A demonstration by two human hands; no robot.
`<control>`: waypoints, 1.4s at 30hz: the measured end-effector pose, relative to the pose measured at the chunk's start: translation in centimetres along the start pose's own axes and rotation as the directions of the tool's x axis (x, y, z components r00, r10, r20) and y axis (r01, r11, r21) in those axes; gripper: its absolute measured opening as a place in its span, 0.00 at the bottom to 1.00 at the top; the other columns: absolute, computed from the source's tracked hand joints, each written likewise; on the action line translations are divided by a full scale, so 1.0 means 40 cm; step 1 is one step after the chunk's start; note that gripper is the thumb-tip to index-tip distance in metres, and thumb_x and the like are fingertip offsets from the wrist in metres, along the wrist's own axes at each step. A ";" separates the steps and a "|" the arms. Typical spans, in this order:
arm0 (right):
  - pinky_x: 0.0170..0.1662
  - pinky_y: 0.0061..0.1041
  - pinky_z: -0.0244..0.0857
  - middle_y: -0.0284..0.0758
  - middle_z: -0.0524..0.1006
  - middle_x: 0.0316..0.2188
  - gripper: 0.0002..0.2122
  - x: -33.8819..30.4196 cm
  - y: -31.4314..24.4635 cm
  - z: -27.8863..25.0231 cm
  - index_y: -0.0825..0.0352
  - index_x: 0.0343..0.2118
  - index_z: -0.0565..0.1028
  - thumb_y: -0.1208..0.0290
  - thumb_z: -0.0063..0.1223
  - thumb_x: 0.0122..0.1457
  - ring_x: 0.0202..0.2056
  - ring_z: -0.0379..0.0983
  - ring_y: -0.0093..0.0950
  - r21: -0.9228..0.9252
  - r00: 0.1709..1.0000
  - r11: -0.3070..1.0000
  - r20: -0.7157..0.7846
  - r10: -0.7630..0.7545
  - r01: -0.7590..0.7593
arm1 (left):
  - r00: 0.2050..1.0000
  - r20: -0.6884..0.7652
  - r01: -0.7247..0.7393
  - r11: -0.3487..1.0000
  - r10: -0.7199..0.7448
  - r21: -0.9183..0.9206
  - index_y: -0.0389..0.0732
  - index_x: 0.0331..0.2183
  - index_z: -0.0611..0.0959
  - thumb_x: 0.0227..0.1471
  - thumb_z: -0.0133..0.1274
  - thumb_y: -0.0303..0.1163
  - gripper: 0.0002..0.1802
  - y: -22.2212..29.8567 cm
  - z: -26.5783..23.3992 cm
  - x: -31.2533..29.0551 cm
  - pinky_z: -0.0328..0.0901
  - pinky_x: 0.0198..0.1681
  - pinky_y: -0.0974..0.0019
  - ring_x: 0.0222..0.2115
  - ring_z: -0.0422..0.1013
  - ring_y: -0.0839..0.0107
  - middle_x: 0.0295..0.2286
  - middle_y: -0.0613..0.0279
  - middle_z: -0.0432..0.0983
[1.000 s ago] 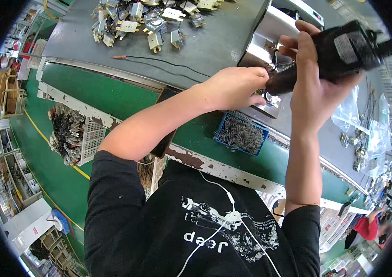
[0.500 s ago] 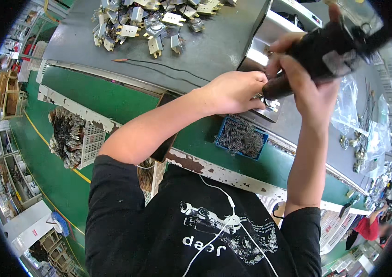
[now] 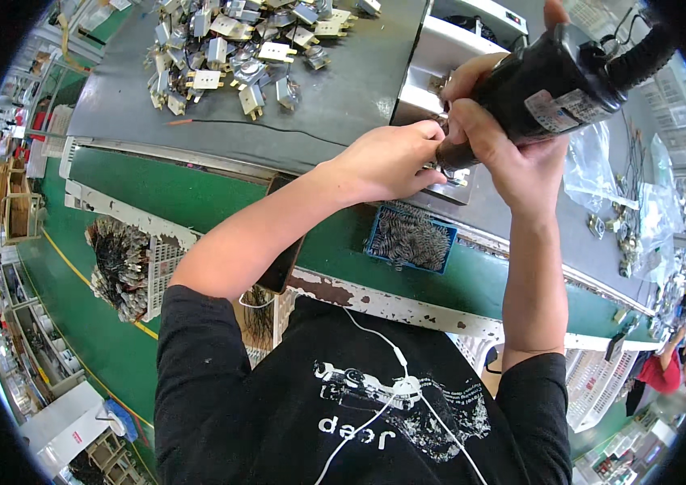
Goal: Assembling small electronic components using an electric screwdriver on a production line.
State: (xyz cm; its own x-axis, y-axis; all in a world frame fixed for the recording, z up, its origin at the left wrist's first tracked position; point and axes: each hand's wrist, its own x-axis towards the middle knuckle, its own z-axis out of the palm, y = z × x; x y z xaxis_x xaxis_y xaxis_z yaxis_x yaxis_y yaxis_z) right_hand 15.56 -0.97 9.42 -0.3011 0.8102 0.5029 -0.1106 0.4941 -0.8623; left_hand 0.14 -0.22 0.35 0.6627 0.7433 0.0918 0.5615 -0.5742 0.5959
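Note:
My right hand (image 3: pixel 521 158) is wrapped round a black cylindrical power screwdriver (image 3: pixel 541 93), tilted with its nose down and left. A thick black ribbed hose leaves its upper end. By the nose, my left hand (image 3: pixel 387 162) is closed, thumb and fingers curled at a small shiny metal part (image 3: pixel 454 183) on the bench edge. What its fingertips grip is hidden by them and the tool. Just beyond both hands stands a bright sheet-metal fixture (image 3: pixel 420 73) with a switch on its top bar.
A blue tray (image 3: pixel 369 242) of springs sits below my left hand. Metal switch-like parts with wires (image 3: pixel 250 65) are heaped on the grey bench (image 3: pixel 343 89). A dark wire (image 3: pixel 278 128) lies near its edge. Clear plastic bags (image 3: pixel 589 170) are at right, a crate of wired parts (image 3: pixel 166 271) at left.
The whole view has shifted slightly, with the bench things now further left. The screwdriver appears sharper and a little lower at its hose end. Both hands keep the same hold.

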 end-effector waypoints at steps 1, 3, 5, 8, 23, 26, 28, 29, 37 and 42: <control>0.31 0.22 0.71 0.42 0.76 0.34 0.38 -0.001 0.005 -0.001 0.69 0.66 0.48 0.88 0.52 0.53 0.25 0.73 0.24 0.029 0.999 0.999 -0.039 -0.038 0.039 | 1.000 0.001 0.002 1.000 -0.002 0.008 0.36 0.41 0.78 0.53 0.58 0.41 0.20 0.001 0.002 0.000 0.70 0.43 0.54 0.40 0.74 0.53 0.41 0.55 0.73; 0.30 0.22 0.70 0.43 0.77 0.35 0.21 -0.002 0.010 -0.013 0.75 0.52 0.66 0.87 0.52 0.54 0.25 0.73 0.24 -0.056 0.991 0.998 -0.131 -0.007 -0.001 | 1.000 0.005 0.006 1.000 -0.006 0.015 0.37 0.41 0.78 0.54 0.58 0.41 0.19 0.003 -0.001 -0.003 0.70 0.44 0.54 0.40 0.74 0.53 0.41 0.55 0.73; 0.28 0.22 0.69 0.43 0.78 0.34 0.08 0.002 0.028 -0.054 0.77 0.38 0.72 0.79 0.54 0.58 0.24 0.74 0.25 -0.052 0.946 0.984 -0.272 -0.176 0.168 | 0.995 -0.086 -0.045 0.999 0.042 -0.027 0.40 0.41 0.79 0.54 0.58 0.39 0.16 0.014 -0.015 -0.004 0.70 0.44 0.54 0.40 0.74 0.53 0.39 0.55 0.75; 0.31 0.22 0.71 0.41 0.79 0.31 0.12 0.029 -0.034 -0.076 0.77 0.43 0.73 0.74 0.57 0.60 0.24 0.75 0.25 -0.099 0.884 0.978 -0.417 -0.209 0.185 | 0.988 -0.152 -0.042 0.998 0.034 -0.053 0.47 0.46 0.81 0.54 0.58 0.38 0.17 0.014 -0.051 -0.007 0.70 0.43 0.56 0.40 0.75 0.56 0.37 0.57 0.78; 0.36 0.33 0.67 0.38 0.76 0.30 0.13 -0.207 0.103 -0.090 0.66 0.44 0.79 0.79 0.59 0.55 0.31 0.73 0.35 -0.878 0.978 0.475 0.150 0.146 0.063 | 0.992 -0.121 0.006 0.992 -0.022 -0.130 0.49 0.46 0.82 0.52 0.60 0.36 0.17 -0.020 -0.079 -0.084 0.71 0.39 0.59 0.34 0.76 0.59 0.34 0.58 0.79; 0.37 0.30 0.69 0.38 0.77 0.31 0.11 -0.215 0.091 -0.095 0.67 0.41 0.78 0.81 0.61 0.53 0.33 0.75 0.33 -0.813 0.985 0.582 0.115 0.132 0.017 | 0.993 -0.096 0.048 0.988 -0.063 -0.146 0.49 0.46 0.82 0.52 0.60 0.36 0.18 -0.017 -0.082 -0.083 0.71 0.39 0.60 0.33 0.76 0.59 0.34 0.56 0.78; 0.40 0.27 0.71 0.37 0.80 0.33 0.12 -0.214 0.066 -0.096 0.67 0.37 0.78 0.84 0.64 0.48 0.35 0.78 0.31 -0.659 0.978 0.743 0.061 0.201 -0.112 | 0.992 -0.124 0.016 0.992 -0.032 -0.123 0.48 0.46 0.82 0.52 0.60 0.35 0.18 -0.018 -0.087 -0.081 0.71 0.39 0.59 0.33 0.76 0.58 0.33 0.55 0.78; 0.40 0.27 0.71 0.37 0.80 0.33 0.12 -0.211 0.052 -0.092 0.67 0.37 0.78 0.84 0.64 0.48 0.35 0.78 0.31 -0.656 0.976 0.745 0.060 0.211 -0.121 | 0.991 -0.131 0.017 0.996 -0.028 -0.089 0.47 0.46 0.82 0.52 0.60 0.35 0.18 -0.019 -0.094 -0.074 0.70 0.39 0.59 0.34 0.76 0.58 0.34 0.55 0.78; 0.42 0.32 0.70 0.36 0.79 0.33 0.11 -0.232 0.028 -0.046 0.67 0.31 0.76 0.83 0.64 0.43 0.38 0.77 0.35 -0.565 0.915 0.825 0.317 0.251 -0.030 | 0.990 -0.127 0.040 0.993 -0.054 -0.110 0.46 0.46 0.82 0.52 0.60 0.36 0.18 -0.016 -0.083 -0.088 0.70 0.39 0.60 0.34 0.76 0.59 0.35 0.55 0.79; 0.42 0.33 0.71 0.36 0.80 0.35 0.10 -0.258 0.044 -0.020 0.67 0.30 0.77 0.83 0.63 0.44 0.38 0.77 0.37 -0.543 0.887 0.840 0.376 0.268 -0.024 | 0.990 -0.133 0.031 0.994 -0.045 -0.109 0.46 0.46 0.82 0.52 0.60 0.36 0.18 -0.013 -0.081 -0.093 0.70 0.39 0.60 0.34 0.76 0.59 0.34 0.55 0.79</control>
State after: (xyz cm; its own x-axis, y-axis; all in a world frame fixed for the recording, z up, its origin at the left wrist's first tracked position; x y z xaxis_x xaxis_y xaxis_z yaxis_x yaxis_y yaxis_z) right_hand 19.25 -8.22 2.76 -0.6524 0.7329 0.1926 0.4284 0.5664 -0.7040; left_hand -4.22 -1.56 2.27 0.5647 0.8076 0.1699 0.5241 -0.5100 0.6821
